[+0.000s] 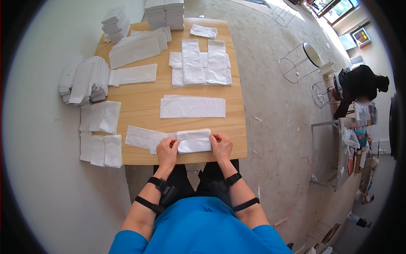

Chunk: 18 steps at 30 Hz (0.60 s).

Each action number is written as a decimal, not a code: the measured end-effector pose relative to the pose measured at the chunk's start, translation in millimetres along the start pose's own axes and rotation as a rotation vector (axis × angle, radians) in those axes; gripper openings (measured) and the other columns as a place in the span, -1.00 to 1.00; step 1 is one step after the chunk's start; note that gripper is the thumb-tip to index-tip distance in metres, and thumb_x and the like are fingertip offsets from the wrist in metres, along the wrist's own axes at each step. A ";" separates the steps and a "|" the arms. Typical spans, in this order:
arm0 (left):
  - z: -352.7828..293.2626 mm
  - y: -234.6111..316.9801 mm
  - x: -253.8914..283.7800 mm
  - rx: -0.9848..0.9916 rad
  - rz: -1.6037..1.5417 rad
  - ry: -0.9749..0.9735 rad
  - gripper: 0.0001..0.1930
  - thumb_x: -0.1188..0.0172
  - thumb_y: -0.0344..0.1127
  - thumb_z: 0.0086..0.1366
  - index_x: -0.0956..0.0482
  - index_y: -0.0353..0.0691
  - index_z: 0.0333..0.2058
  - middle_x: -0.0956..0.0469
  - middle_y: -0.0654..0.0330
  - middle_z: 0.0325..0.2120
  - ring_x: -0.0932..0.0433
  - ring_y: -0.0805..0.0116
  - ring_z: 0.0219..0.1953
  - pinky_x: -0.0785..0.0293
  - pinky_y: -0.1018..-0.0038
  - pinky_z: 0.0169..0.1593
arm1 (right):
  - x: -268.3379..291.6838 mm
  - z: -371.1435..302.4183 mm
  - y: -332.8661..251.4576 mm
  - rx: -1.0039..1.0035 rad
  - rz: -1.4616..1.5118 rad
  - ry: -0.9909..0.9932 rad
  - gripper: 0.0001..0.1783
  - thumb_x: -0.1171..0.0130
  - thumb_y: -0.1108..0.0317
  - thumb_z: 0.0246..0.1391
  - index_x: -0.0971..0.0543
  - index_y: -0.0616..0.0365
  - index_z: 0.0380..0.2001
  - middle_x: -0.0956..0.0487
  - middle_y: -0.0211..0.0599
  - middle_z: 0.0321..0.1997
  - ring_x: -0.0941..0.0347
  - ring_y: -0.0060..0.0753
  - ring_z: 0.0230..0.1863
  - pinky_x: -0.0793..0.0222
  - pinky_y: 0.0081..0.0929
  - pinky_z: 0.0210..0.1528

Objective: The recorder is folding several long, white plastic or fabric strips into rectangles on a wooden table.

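Note:
Near the table's front edge lies a folded white sheet [193, 141], thin and slightly creased; I cannot tell whether it is paper, cloth or plastic. My left hand [167, 151] pinches its left edge between thumb and fingers. On the opposite side, the fingers of my right hand [221, 146] are closed at its right edge. A longer white strip [144, 137] extends to the left from beside my left hand, partly covered there. Just beyond the folded sheet, a flat pile of long white strips [193, 107] rests crosswise.
The wooden table [139, 93] also bears crossed white strips [192, 61], folded white bundles [106, 150] along its left edge and stacked flat white pieces [86, 80]. A white wall [40, 127] stands left. Rightward are a round stool [311, 55] and a person [363, 80] by a cluttered table.

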State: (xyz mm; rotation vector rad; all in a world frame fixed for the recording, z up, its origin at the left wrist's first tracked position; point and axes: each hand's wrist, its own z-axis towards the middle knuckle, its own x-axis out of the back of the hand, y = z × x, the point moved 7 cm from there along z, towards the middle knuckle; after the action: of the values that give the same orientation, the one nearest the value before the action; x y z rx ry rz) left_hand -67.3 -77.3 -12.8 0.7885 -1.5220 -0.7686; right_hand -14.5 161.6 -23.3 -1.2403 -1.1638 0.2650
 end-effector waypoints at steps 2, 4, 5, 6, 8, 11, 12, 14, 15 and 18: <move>0.9 -0.3 2.3 0.004 -0.014 0.005 -0.83 -0.27 -0.37 0.10 -0.59 -0.37 -0.39 -0.51 0.09 -0.54 -0.50 0.30 -0.53 -0.43 0.44 -0.39 | 0.7 -0.6 0.1 0.000 0.002 -0.004 -0.86 -0.23 0.37 -0.05 -0.63 0.22 -0.43 -0.55 -0.19 -0.49 -0.48 -0.27 -0.48 -0.39 -0.38 -0.34; 0.9 0.4 13.4 0.076 -0.039 0.007 -0.78 -0.27 -0.36 0.11 -0.56 -0.35 -0.29 -0.49 0.13 -0.49 -0.45 0.35 -0.54 -0.41 0.45 -0.40 | 2.4 -3.2 -14.4 0.005 0.014 -0.022 -0.85 -0.21 0.40 -0.03 -0.62 0.25 -0.39 -0.55 -0.18 -0.47 -0.48 -0.27 -0.49 -0.39 -0.39 -0.35; -0.7 1.1 26.0 0.083 -0.026 0.023 -0.78 -0.27 -0.36 0.11 -0.56 -0.35 -0.29 -0.49 0.13 -0.49 -0.45 0.35 -0.54 -0.41 0.45 -0.40 | 8.2 -9.5 -30.0 0.032 -0.011 -0.002 -0.85 -0.17 0.43 -0.01 -0.60 0.27 -0.36 -0.56 -0.16 -0.45 -0.49 -0.27 -0.48 -0.40 -0.39 -0.35; -3.6 3.5 46.4 0.077 0.005 0.112 -0.74 -0.26 -0.35 0.12 -0.53 -0.33 -0.22 -0.47 0.15 -0.44 -0.42 0.36 -0.53 -0.39 0.46 -0.39 | 14.2 -14.7 -46.6 0.061 -0.039 0.022 -0.84 -0.14 0.46 0.01 -0.58 0.30 -0.32 -0.56 -0.13 -0.43 -0.50 -0.26 -0.47 -0.41 -0.40 -0.35; -8.0 -9.1 80.1 0.077 0.111 0.216 -0.63 -0.22 -0.35 0.17 -0.42 -0.29 -0.05 -0.40 0.15 -0.27 -0.37 0.38 -0.49 -0.38 0.48 -0.36 | 7.5 -23.6 -64.6 0.133 0.007 -0.039 -0.84 -0.14 0.48 0.02 -0.58 0.29 -0.30 -0.57 -0.14 -0.42 -0.51 -0.32 -0.47 -0.42 -0.44 -0.35; -8.2 -45.9 117.3 0.143 0.177 0.394 -0.56 -0.21 -0.35 0.17 -0.35 -0.30 0.01 -0.39 0.12 -0.24 -0.41 0.31 -0.42 -0.40 0.44 -0.30 | -15.4 -30.7 -74.4 0.250 0.066 -0.127 -0.84 -0.09 0.52 0.04 -0.57 0.31 -0.29 -0.57 -0.09 -0.40 -0.52 -0.25 -0.45 -0.43 -0.41 -0.33; -2.9 -61.9 121.5 0.144 0.238 0.390 -0.53 -0.22 -0.31 0.16 -0.32 -0.31 0.01 -0.38 0.09 -0.21 -0.44 0.19 -0.32 -0.41 0.35 -0.21 | -24.9 -31.1 -72.7 0.291 0.073 -0.152 -0.84 -0.06 0.54 0.04 -0.56 0.32 -0.29 -0.56 -0.03 -0.38 -0.52 -0.13 -0.43 -0.43 -0.34 -0.30; 7.9 -74.4 128.8 0.166 0.341 0.411 -0.54 -0.23 -0.28 0.15 -0.33 -0.30 0.00 -0.39 0.08 -0.21 -0.45 0.15 -0.26 -0.41 0.31 -0.17 | -36.0 -28.4 -59.8 0.285 0.041 -0.159 -0.83 -0.05 0.55 0.03 -0.56 0.33 -0.30 -0.57 -0.01 -0.37 -0.52 -0.07 -0.41 -0.43 -0.32 -0.28; 14.2 -73.7 131.8 0.184 0.431 0.409 -0.54 -0.24 -0.26 0.15 -0.34 -0.29 -0.02 -0.41 0.07 -0.21 -0.45 0.10 -0.21 -0.40 0.27 -0.14 | -38.1 -26.2 -55.5 0.268 -0.006 -0.148 -0.83 -0.04 0.55 0.02 -0.57 0.33 -0.31 -0.57 0.02 -0.37 -0.53 -0.02 -0.39 -0.44 -0.30 -0.27; 24.0 -87.5 137.6 0.426 0.444 0.321 -0.58 -0.28 -0.22 0.11 -0.38 -0.28 -0.12 -0.43 0.09 -0.24 -0.45 0.10 -0.19 -0.40 0.24 -0.11 | -42.8 -23.7 -45.0 0.216 -0.013 -0.138 -0.84 -0.05 0.53 0.00 -0.58 0.32 -0.34 -0.58 0.04 -0.36 -0.54 0.02 -0.34 -0.44 -0.27 -0.23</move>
State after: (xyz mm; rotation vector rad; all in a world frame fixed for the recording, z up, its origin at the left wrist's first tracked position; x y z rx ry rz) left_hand -96.7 -239.6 -12.1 0.7956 -1.5046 0.0175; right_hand -33.2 100.1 -6.0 -1.0368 -1.2261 0.4609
